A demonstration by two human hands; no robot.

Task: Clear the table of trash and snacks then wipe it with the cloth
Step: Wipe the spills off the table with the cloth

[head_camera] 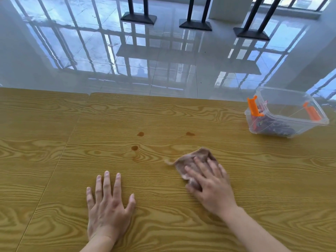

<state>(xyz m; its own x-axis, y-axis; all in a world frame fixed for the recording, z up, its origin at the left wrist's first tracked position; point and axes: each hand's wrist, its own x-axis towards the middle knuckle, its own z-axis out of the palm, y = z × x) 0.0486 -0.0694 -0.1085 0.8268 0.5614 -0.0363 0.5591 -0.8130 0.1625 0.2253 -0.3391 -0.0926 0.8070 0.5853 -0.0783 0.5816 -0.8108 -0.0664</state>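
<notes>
A brownish-pink cloth (193,158) lies crumpled on the wooden table (272,179), right of centre. My right hand (211,184) presses flat on its near half, fingers spread over it. My left hand (107,204) rests palm down on the bare wood at the near centre, fingers apart, holding nothing. Three small brown stains mark the wood beyond the hands: one (140,134), another (190,134) and a third (135,147). A clear plastic box (291,106) with orange clips stands at the far right and holds several snack wrappers (272,127).
A seam (72,130) runs where two tabletops meet on the left. Beyond the far table edge is a glossy tiled floor (163,60) with black table bases (139,18) at the back.
</notes>
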